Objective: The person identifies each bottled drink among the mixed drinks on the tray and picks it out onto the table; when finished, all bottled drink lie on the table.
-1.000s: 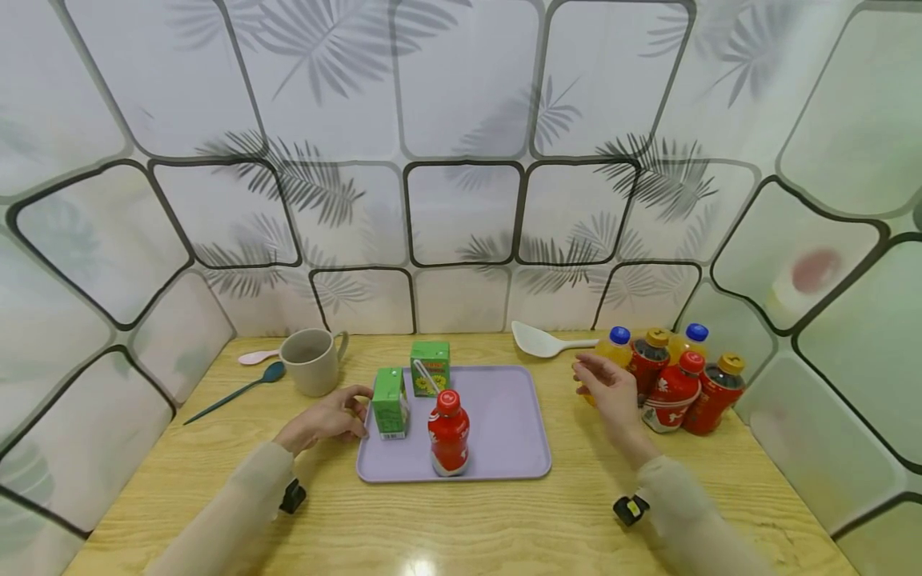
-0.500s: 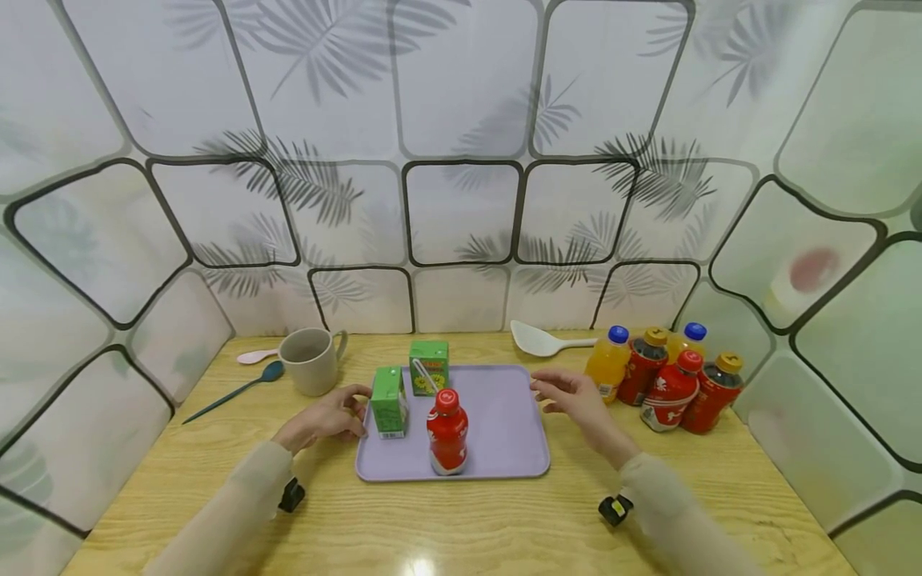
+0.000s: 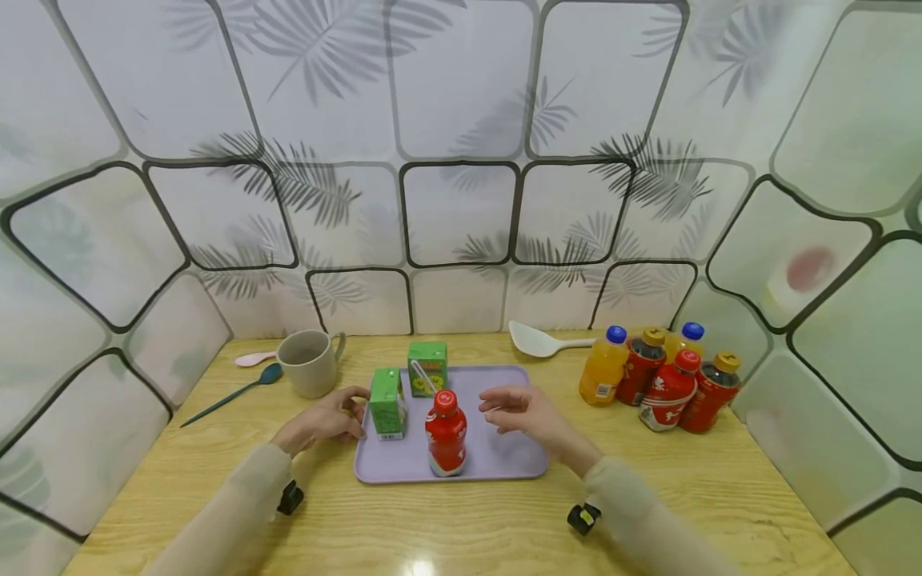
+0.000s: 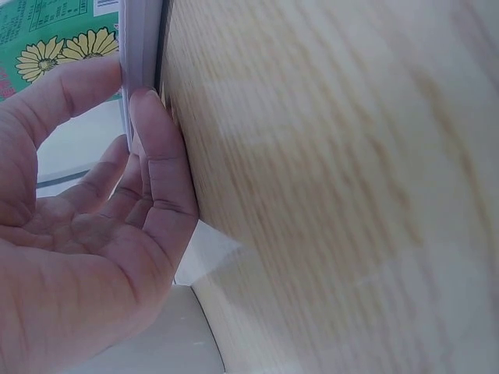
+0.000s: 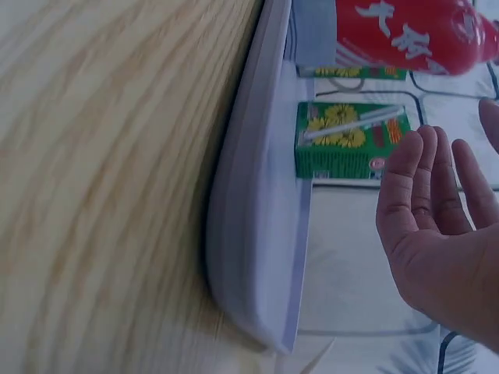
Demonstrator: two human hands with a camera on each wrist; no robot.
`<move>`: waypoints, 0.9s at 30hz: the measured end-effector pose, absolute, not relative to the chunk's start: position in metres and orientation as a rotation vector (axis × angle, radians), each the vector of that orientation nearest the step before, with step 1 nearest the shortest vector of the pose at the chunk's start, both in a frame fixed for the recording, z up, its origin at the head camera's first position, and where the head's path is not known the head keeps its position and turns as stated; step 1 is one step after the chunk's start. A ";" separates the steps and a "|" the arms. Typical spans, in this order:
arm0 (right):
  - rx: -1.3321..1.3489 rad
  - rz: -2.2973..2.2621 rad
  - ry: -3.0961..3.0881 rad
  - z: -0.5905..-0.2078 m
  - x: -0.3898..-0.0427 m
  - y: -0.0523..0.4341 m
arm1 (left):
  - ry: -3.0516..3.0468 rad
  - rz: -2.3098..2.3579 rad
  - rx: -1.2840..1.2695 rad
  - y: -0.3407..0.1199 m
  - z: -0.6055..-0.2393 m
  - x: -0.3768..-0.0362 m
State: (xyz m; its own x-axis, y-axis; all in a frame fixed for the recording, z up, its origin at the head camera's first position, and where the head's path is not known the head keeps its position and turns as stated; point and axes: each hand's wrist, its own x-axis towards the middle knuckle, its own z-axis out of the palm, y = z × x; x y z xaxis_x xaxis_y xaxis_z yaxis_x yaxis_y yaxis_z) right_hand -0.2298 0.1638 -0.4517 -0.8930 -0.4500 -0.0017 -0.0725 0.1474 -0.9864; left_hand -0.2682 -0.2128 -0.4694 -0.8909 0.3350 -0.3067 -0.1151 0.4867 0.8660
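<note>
A lilac tray (image 3: 504, 460) lies on the wooden table. On it stand a red bottle (image 3: 446, 432) with a red cap and two green juice cartons, one near the left rim (image 3: 387, 402) and one at the back (image 3: 427, 368). My left hand (image 3: 346, 410) rests at the tray's left rim beside the near carton. In the left wrist view its thumb (image 4: 66, 93) and index finger (image 4: 160, 167) pinch the tray rim (image 4: 140, 47). My right hand (image 3: 504, 404) hovers open and empty over the tray, just right of the red bottle. The right wrist view shows its straight fingers (image 5: 425, 179).
Several bottles (image 3: 651, 376), orange and red, stand grouped at the right. A white rice paddle (image 3: 540, 342) lies behind the tray. At the left are a beige mug (image 3: 308, 362), a pink spoon (image 3: 252, 358) and a teal spoon (image 3: 230, 392). Patterned panels wall three sides.
My right hand has moved left from the bottle group to above the tray, still empty. The left hand has stayed at the tray's left rim.
</note>
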 end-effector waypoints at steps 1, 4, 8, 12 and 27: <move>-0.526 -1.806 2.122 -0.451 -0.229 0.161 | 2.298 1.386 0.182 -0.213 -0.469 -0.268; -0.555 -1.815 2.089 -0.449 -0.226 0.153 | 2.299 1.384 0.193 -0.212 -0.469 -0.267; -0.591 -1.820 2.060 -0.449 -0.223 0.144 | 2.297 1.383 0.195 -0.212 -0.468 -0.267; -0.627 -1.810 2.073 -0.449 -0.220 0.137 | 2.295 1.380 0.190 -0.213 -0.469 -0.268; -0.669 -1.786 2.142 -0.451 -0.212 0.111 | 2.303 1.385 0.194 -0.212 -0.469 -0.266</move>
